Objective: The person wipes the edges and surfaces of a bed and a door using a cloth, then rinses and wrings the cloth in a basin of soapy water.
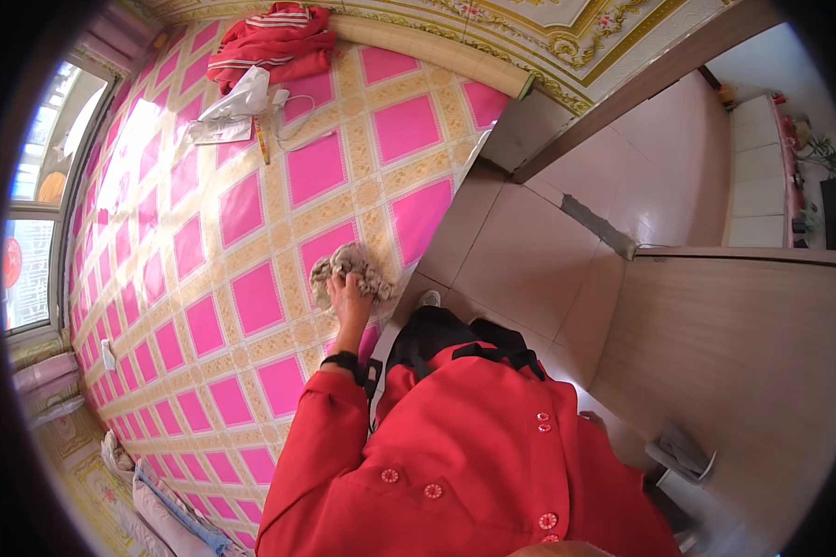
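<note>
My left hand (pixel 350 298) is pressed onto a bunched beige cloth (pixel 352 261), with its fingers gripping the folds. The cloth rests on a raised platform covered in shiny pink-and-cream checked sheeting (pixel 248 296), close to the platform's edge. A black band (pixel 343 361) circles the left wrist, below a rolled red sleeve. Only a sliver of my right hand (pixel 592 418) shows beside the red jacket (pixel 467 445); its fingers are hidden.
Red striped clothing (pixel 279 42), a white bag (pixel 240 97), a cable (pixel 310 143) and a rolled mat (pixel 432 52) lie along the far wall. Folded bedding (pixel 164 505) sits lower left. Right of the platform are floor tiles (pixel 508 250) and a wooden door (pixel 731 327).
</note>
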The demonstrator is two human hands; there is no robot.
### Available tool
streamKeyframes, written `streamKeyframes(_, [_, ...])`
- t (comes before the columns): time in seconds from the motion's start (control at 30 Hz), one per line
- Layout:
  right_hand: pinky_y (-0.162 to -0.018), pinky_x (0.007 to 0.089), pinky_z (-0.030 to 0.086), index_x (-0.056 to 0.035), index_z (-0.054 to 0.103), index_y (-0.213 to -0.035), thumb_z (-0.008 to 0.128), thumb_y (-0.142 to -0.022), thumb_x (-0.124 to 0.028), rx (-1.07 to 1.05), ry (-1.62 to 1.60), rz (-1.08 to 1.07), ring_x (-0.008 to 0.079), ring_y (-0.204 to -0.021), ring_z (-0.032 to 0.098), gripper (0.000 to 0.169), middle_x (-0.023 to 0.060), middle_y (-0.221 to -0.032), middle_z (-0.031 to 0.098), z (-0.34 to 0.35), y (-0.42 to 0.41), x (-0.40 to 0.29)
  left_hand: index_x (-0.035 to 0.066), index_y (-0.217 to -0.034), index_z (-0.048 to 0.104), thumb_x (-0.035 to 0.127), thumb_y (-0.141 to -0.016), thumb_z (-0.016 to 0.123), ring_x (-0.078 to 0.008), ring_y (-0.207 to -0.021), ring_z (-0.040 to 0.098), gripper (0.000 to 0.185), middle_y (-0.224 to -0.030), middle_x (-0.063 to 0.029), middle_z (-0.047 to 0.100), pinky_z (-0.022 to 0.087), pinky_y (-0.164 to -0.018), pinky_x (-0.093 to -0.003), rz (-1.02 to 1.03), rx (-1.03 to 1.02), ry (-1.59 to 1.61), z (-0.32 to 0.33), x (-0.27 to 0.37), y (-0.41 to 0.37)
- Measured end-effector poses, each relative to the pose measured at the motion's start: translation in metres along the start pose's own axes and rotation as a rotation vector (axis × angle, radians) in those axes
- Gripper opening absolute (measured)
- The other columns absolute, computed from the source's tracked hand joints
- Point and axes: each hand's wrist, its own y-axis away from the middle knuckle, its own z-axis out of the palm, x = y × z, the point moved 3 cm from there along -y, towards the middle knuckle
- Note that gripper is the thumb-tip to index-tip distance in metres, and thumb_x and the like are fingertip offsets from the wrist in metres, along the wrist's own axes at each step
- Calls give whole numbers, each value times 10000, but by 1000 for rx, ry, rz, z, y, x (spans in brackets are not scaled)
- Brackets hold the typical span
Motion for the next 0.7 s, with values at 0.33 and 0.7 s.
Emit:
streamKeyframes(0.33, [-622,288,494,15,564,-1035,531,-834,-149,-45,-306,79,184,-657,614,262,108,-744,629,-81,-98,64,145,-971,514,115,-561,773,-421,-1153,376,486,-1272,-227,404,326,-964,-471,-75,70,-39,42,93,-71])
streamKeyframes(0.7, [-609,286,473,-4,561,-1003,489,-877,-191,86,-40,-28,155,-662,592,237,69,-794,606,-210,-180,-51,159,-984,497,136,-565,784,-403,-1163,364,508,-1301,-198,384,335,-950,-472,-107,135,1,72,168,-149])
